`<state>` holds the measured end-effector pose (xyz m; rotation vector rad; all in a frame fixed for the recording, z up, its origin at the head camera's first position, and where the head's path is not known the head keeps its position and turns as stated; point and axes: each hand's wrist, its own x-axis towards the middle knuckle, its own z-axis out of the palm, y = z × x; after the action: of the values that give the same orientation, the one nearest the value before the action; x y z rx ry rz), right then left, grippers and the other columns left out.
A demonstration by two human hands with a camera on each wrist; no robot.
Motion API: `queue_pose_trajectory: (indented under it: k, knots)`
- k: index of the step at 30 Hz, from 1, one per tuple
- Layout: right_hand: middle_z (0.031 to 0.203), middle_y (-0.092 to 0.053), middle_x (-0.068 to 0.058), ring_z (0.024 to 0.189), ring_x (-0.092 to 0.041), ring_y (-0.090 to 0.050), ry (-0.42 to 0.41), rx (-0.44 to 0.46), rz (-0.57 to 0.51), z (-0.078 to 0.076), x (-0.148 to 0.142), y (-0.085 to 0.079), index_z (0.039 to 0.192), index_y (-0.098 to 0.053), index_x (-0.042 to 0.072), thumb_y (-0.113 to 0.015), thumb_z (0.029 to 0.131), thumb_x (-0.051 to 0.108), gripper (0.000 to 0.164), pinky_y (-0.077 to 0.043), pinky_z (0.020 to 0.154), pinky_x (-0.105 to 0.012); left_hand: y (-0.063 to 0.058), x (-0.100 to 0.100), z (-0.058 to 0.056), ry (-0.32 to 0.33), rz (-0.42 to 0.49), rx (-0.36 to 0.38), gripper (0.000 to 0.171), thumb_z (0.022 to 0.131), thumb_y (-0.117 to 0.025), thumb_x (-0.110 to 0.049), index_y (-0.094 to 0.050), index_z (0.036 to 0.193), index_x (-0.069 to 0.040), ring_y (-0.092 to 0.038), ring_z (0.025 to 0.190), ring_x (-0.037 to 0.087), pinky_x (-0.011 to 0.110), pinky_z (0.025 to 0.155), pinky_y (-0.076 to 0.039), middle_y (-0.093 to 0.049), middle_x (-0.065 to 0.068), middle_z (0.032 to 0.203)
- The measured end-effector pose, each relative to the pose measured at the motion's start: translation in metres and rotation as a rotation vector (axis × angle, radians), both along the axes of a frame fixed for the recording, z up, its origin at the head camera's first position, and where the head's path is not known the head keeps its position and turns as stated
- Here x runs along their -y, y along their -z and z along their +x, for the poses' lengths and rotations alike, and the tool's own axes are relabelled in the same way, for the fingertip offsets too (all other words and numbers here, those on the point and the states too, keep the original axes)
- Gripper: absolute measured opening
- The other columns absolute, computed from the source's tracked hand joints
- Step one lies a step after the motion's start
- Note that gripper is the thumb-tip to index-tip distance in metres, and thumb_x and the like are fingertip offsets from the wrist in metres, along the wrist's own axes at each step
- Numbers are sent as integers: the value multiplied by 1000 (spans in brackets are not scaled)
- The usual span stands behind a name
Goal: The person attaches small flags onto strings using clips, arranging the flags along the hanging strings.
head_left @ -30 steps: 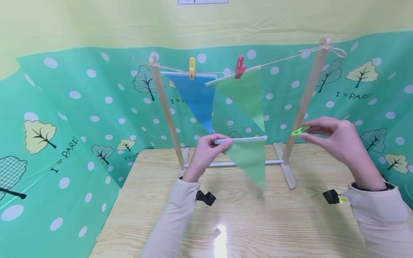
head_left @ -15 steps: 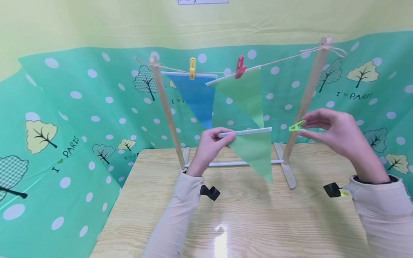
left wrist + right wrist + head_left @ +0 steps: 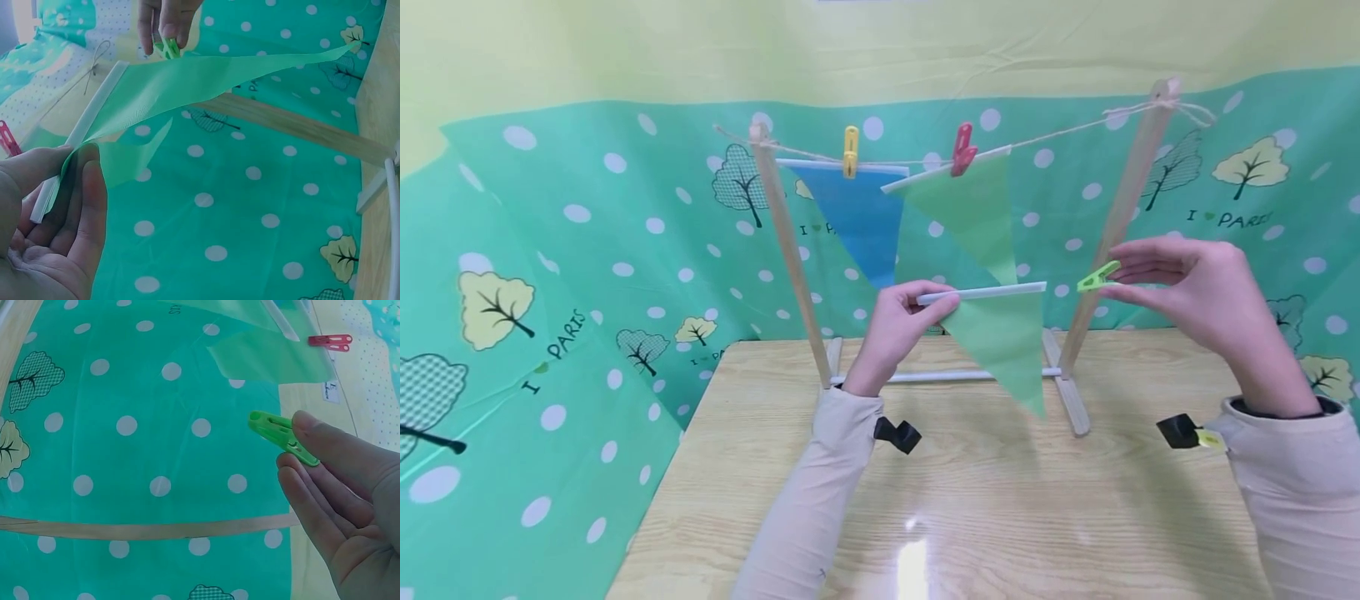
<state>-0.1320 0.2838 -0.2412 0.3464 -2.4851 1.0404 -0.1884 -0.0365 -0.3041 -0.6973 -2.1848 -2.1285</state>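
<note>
My left hand (image 3: 904, 325) pinches the left end of the white top strip on a green triangular pennant (image 3: 1003, 337); the pennant hangs point down in front of the frame. My right hand (image 3: 1195, 292) pinches a light green clothespin (image 3: 281, 434) by its handle end, to the right of the pennant and apart from it. Behind them a string (image 3: 1060, 132) runs between two posts. On it a yellow clothespin (image 3: 850, 152) holds a blue pennant (image 3: 861, 212), and a red clothespin (image 3: 962, 150) holds another green pennant (image 3: 973, 212), tilted with its right end higher.
The wooden left post (image 3: 792, 258) and right post (image 3: 1123, 208) stand on feet on the wood-grain table (image 3: 1000, 500), joined low by a white rod (image 3: 940, 377). A green patterned cloth (image 3: 587, 275) covers the back and left side.
My left hand has moved up and to the right with the green pennant, toward the string. My right hand has risen a little, still pinching the green clothespin.
</note>
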Motion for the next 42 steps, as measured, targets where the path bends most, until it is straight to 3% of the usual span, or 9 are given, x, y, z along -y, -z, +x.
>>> queue_pose_trajectory:
  k: [6,12,19,25,33,42]
  knots:
    - [88,-70,27,79,14,-65,8,28,-22,-1,3,-7,109,-74,4,-86,78,13,35,-49,68,-5,-6,-7,-2,10,14,-10,18,91,-75,-26,-77,103,-13,-57,69,16,24,63,-48,-71,4,86]
    - [93,-71,22,85,10,-66,-55,11,-73,-4,2,-12,112,-72,3,-83,79,7,35,-49,72,-5,-13,-16,-5,-1,11,-47,20,91,-75,-23,-77,104,-9,-64,74,25,26,66,-53,-72,5,87]
    - [94,-73,19,85,8,-68,-61,46,-104,-6,0,-21,114,-72,4,-83,81,8,35,-49,72,-5,-25,-24,-7,-9,6,-71,21,91,-74,-20,-76,106,-5,-66,72,21,27,65,-53,-72,8,88]
    - [88,-73,22,80,9,-68,-58,65,-64,-11,1,-35,113,-73,6,-84,80,12,35,-48,69,-5,-33,-30,-9,-2,15,-95,21,92,-74,-20,-76,107,-6,-67,74,24,31,70,-56,-73,9,90]
    - [84,-69,28,76,12,-65,-67,-12,76,-17,5,-52,111,-74,7,-83,81,12,32,-45,67,-4,-42,-36,-13,-67,7,-104,19,93,-72,-18,-76,107,-5,-69,70,21,22,56,-47,-70,6,86]
    - [81,-66,33,73,16,-63,-53,-63,134,-21,4,-68,108,-75,6,-82,82,10,28,-43,66,-3,-52,-43,-17,-115,2,-124,19,92,-73,-19,-77,106,-7,-70,71,18,23,56,-48,-72,5,91]
